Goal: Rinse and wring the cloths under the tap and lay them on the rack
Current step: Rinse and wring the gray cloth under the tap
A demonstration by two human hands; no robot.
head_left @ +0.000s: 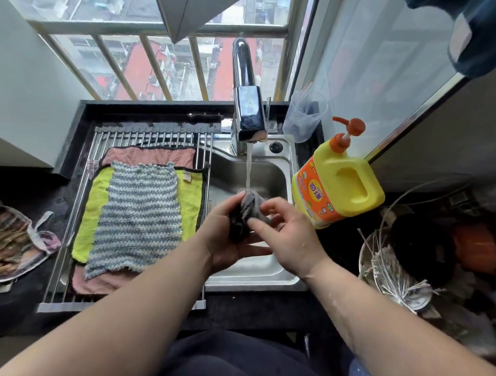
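Note:
Water runs from the chrome tap [248, 114] onto a bunched grey cloth [251, 206] held over the steel sink [255, 275]. My left hand [228, 237] grips the cloth from below and the left. My right hand [284, 234] pinches its right side with thumb and fingers. On the metal roll-up rack [147, 136] to the left lie three spread cloths: a grey-blue striped cloth [139, 215] on top, a yellow-green cloth [95, 210] under it, and a pink cloth [146, 155] at the bottom.
A yellow detergent bottle with an orange pump [339, 185] stands right of the sink. A plastic bag [305, 116] sits behind it. Dishes and a wire item [398, 274] crowd the right counter. A bag of cloths [11, 236] lies on the left counter.

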